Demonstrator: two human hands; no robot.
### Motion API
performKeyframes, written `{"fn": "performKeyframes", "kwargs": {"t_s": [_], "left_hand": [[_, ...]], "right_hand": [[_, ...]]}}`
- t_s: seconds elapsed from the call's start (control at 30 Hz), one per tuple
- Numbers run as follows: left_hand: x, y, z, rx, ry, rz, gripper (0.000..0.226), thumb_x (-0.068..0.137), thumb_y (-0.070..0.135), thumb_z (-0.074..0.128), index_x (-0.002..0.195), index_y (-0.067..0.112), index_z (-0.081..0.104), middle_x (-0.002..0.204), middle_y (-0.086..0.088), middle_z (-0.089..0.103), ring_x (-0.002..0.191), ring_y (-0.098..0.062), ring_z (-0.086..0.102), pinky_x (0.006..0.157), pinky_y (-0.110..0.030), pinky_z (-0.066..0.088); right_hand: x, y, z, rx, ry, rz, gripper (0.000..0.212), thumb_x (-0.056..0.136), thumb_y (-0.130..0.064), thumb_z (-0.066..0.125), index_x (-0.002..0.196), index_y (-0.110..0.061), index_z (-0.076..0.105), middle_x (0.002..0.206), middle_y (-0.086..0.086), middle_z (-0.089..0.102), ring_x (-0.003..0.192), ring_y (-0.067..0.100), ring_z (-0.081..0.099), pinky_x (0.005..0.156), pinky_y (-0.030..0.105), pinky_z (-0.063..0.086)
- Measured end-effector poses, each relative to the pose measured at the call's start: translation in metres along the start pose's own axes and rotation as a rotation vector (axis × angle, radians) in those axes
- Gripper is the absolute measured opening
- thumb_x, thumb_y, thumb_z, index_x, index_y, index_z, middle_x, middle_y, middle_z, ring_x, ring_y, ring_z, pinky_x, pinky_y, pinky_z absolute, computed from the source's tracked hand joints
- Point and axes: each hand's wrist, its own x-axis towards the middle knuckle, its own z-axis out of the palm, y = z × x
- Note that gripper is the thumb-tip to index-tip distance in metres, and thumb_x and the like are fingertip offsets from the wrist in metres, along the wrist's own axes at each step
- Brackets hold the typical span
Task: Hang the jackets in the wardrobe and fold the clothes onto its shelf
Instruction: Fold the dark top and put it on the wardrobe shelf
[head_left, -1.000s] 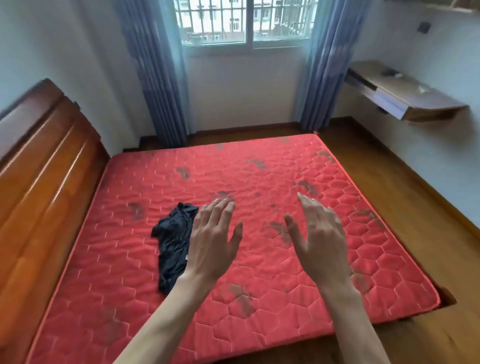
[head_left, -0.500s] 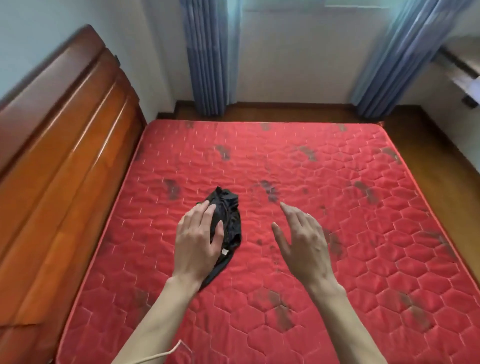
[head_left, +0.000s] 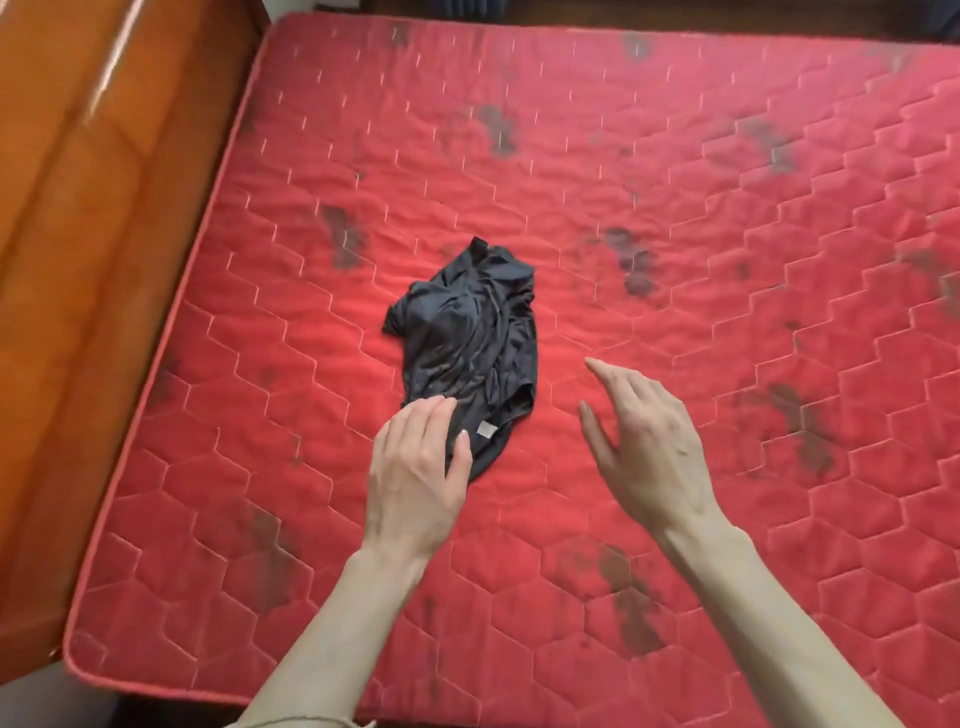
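Fingers (head_left: 439, 410) of left hand (head_left: 415, 478) touch black garment (head_left: 467, 332); right hand (head_left: 649, 441) spread.

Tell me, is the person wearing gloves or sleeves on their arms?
No gloves and no sleeves show. The left hand and the right hand are bare, and both forearms are bare down to the picture's bottom edge. A thin, pale cord lies across the left forearm near that edge.

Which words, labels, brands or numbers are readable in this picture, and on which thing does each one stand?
None can be read. The black garment on the red mattress carries a small pale tag beside the left hand; any print on it is too small and blurred.
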Motion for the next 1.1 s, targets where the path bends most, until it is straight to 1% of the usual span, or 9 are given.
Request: {"fn": "performKeyframes", "kwargs": {"t_s": [0.23,0.4,0.53,0.6,0.7,0.77,0.93,1.03,1.1], "left_hand": [[-0.018,-0.078,0.125,0.055,-0.087,-0.037,0.041,0.096,0.026,0.052,0.13,0.009,0.066,0.125,-0.004,0.069,0.119,-0.023,0.063,0.103,-0.04,0.049],[-0.016,-0.117,0.187,0.13,-0.161,-0.042,0.041,0.089,0.014,0.074,0.129,0.007,0.066,0.116,-0.004,0.07,0.112,-0.026,0.066,0.1,-0.042,0.052],[-0.013,-0.131,0.222,0.256,-0.272,-0.057,0.053,0.071,0.013,0.089,0.119,0.008,0.069,0.098,-0.005,0.067,0.092,-0.03,0.065,0.082,-0.045,0.057],[-0.014,-0.134,0.23,0.341,-0.307,-0.048,0.043,0.067,0.007,0.087,0.106,0.012,0.068,0.088,-0.003,0.062,0.084,-0.03,0.059,0.074,-0.043,0.053],[-0.016,-0.138,0.233,0.44,-0.358,-0.053,0.042,0.059,0.001,0.088,0.087,0.018,0.061,0.07,-0.001,0.056,0.068,-0.028,0.056,0.068,-0.041,0.045],[-0.02,-0.14,0.229,0.472,-0.4,-0.034,0.044,0.055,0.0,0.089,0.079,0.019,0.058,0.065,-0.001,0.053,0.06,-0.027,0.055,0.064,-0.041,0.043],[-0.032,-0.135,0.204,0.492,-0.423,0.076,0.04,0.054,0.01,0.092,0.081,0.012,0.062,0.055,-0.001,0.05,0.045,-0.027,0.053,0.057,-0.04,0.044],[-0.039,-0.131,0.183,0.518,-0.427,0.056,0.052,0.06,0.019,0.092,0.104,0.005,0.068,0.058,-0.001,0.054,0.049,-0.027,0.058,0.06,-0.04,0.044],[-0.042,-0.124,0.167,0.54,-0.458,0.067,0.051,0.06,0.028,0.096,0.099,0.007,0.071,0.059,-0.002,0.056,0.053,-0.028,0.058,0.062,-0.041,0.044]], "right_hand": [[0.03,0.067,0.139,-0.082,-0.127,-0.165,0.047,0.092,-0.017,0.074,0.138,-0.014,0.062,0.13,0.003,0.069,0.119,0.026,0.065,0.101,0.041,0.05],[0.057,0.107,0.215,-0.184,-0.209,-0.302,0.053,0.082,-0.009,0.079,0.133,-0.015,0.066,0.131,0.001,0.069,0.125,0.028,0.064,0.099,0.043,0.052],[0.075,0.125,0.26,-0.277,-0.389,-0.365,0.057,0.086,-0.009,0.073,0.141,-0.019,0.062,0.15,0.004,0.058,0.145,0.035,0.046,0.111,0.05,0.044],[0.076,0.129,0.274,-0.315,-0.447,-0.357,0.053,0.084,-0.008,0.074,0.134,-0.019,0.064,0.138,0.005,0.062,0.135,0.037,0.054,0.107,0.048,0.046],[0.073,0.129,0.284,-0.399,-0.393,-0.348,0.035,0.075,-0.008,0.08,0.104,-0.019,0.063,0.095,0.002,0.06,0.093,0.032,0.06,0.081,0.043,0.051],[0.072,0.13,0.286,-0.434,-0.384,-0.362,0.035,0.071,-0.008,0.084,0.09,-0.021,0.057,0.08,-0.001,0.056,0.08,0.03,0.058,0.069,0.041,0.048],[0.06,0.139,0.268,-0.541,-0.413,-0.463,0.04,0.058,0.001,0.085,0.078,-0.018,0.056,0.065,0.001,0.053,0.068,0.03,0.057,0.061,0.04,0.045],[0.047,0.151,0.24,-0.54,-0.415,-0.482,0.045,0.048,0.007,0.082,0.077,-0.016,0.056,0.064,0.002,0.051,0.063,0.031,0.056,0.059,0.04,0.047],[0.038,0.155,0.213,-0.533,-0.401,-0.431,0.046,0.05,0.007,0.081,0.077,-0.017,0.054,0.068,0.002,0.051,0.063,0.03,0.056,0.06,0.04,0.048]]}}
